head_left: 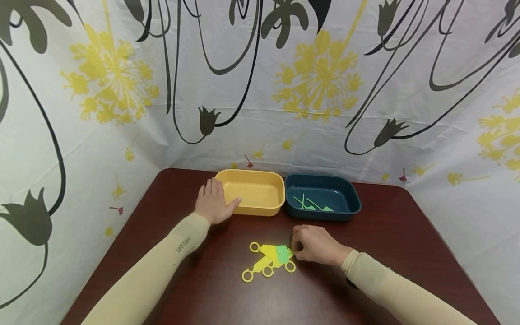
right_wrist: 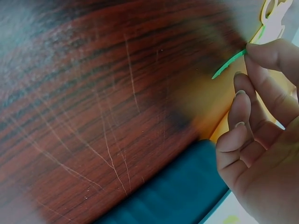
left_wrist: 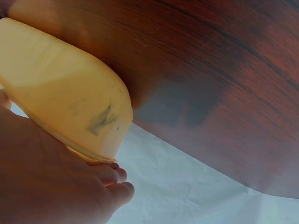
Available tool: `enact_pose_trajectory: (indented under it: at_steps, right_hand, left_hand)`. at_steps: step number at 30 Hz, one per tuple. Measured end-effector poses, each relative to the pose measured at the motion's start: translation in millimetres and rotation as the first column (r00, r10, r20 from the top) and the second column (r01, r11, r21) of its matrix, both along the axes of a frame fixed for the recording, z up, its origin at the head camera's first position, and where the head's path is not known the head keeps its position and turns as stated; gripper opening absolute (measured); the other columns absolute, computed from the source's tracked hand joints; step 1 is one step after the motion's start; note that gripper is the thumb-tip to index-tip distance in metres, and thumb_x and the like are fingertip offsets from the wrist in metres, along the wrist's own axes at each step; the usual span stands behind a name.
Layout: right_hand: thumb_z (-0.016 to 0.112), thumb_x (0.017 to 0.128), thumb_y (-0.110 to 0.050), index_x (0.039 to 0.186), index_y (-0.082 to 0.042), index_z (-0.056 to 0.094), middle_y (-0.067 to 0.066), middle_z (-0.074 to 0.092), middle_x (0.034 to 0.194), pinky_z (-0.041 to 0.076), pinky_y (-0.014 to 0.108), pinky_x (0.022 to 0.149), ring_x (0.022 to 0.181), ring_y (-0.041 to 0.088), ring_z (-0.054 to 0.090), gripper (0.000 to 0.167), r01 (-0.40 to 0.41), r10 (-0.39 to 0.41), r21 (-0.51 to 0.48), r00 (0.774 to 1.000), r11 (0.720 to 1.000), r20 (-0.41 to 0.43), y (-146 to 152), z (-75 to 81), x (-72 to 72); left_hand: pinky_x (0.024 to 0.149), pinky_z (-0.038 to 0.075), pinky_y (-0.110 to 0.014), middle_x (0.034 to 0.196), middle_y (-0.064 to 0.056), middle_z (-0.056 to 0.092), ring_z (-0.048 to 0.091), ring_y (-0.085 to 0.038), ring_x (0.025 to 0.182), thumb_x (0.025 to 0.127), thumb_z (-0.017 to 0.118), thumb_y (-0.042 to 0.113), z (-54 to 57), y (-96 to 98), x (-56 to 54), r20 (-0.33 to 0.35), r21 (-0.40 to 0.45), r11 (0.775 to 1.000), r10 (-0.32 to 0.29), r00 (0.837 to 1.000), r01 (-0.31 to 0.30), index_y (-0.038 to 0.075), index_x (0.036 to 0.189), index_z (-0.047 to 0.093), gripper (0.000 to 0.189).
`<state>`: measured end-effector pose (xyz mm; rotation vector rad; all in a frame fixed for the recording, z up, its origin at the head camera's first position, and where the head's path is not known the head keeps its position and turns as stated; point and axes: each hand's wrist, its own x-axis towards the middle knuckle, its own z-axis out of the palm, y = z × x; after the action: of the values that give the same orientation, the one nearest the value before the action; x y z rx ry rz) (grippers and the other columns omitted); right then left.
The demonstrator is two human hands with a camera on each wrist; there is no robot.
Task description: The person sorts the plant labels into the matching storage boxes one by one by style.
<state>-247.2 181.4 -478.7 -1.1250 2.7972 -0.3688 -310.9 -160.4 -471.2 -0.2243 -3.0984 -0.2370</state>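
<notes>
My left hand [head_left: 213, 203] lies on the left rim of a yellow plastic bin [head_left: 252, 211], fingers straight and thumb spread along the near side. In the left wrist view the hand [left_wrist: 60, 177] touches the rim of the bin [left_wrist: 70, 79]. My right hand [head_left: 318, 243] is low over the table, beside a small pile of flat yellow ring-ended tags [head_left: 262, 264]. A green flat piece [head_left: 282, 253] shows on top of that pile. The right wrist view shows thumb and forefinger of the hand [right_wrist: 261, 116] pinching a thin green plastic strip [right_wrist: 226, 65]; its other end is hidden.
A dark blue bin [head_left: 322, 215] stands against the yellow one, with several thin green tags [head_left: 325, 208] in it. Both are near the back edge of the dark red wooden table [head_left: 227, 298]. A patterned white cloth [head_left: 252, 90] hangs behind and at the sides.
</notes>
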Motion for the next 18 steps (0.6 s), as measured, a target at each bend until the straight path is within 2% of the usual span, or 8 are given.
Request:
enact_pose_trajectory:
  at_steps: [10,18]
  right_hand:
    - [0.082,0.077,-0.024,0.076,-0.031,0.069,-0.016,0.053,0.079,0.046,0.024,0.059,0.068,0.005,0.05,0.015,0.03,-0.03,-0.009,0.999,1.0,0.022,2.3,-4.7,0.2]
    - [0.081,0.081,-0.026,0.077,-0.031,0.069,-0.018,0.058,0.068,0.048,0.026,0.055,0.062,0.005,0.053,0.013,0.05,-0.043,-0.049,0.991,0.998,0.126,5.6,-2.2,-2.9]
  left_hand:
    - [0.12,0.01,-0.056,0.163,-0.029,0.012,0.01,-0.043,0.151,0.096,0.03,0.074,2.4,2.2,1.5,0.01,-0.004,1.0,0.001,1.0,0.0,-0.009,0.156,0.019,0.103]
    - [0.119,0.011,-0.056,0.162,-0.03,0.013,0.012,-0.044,0.15,0.096,0.031,0.073,1.3,1.2,0.4,0.0,-0.011,1.0,0.002,1.0,-0.002,-0.01,0.156,0.019,0.102]
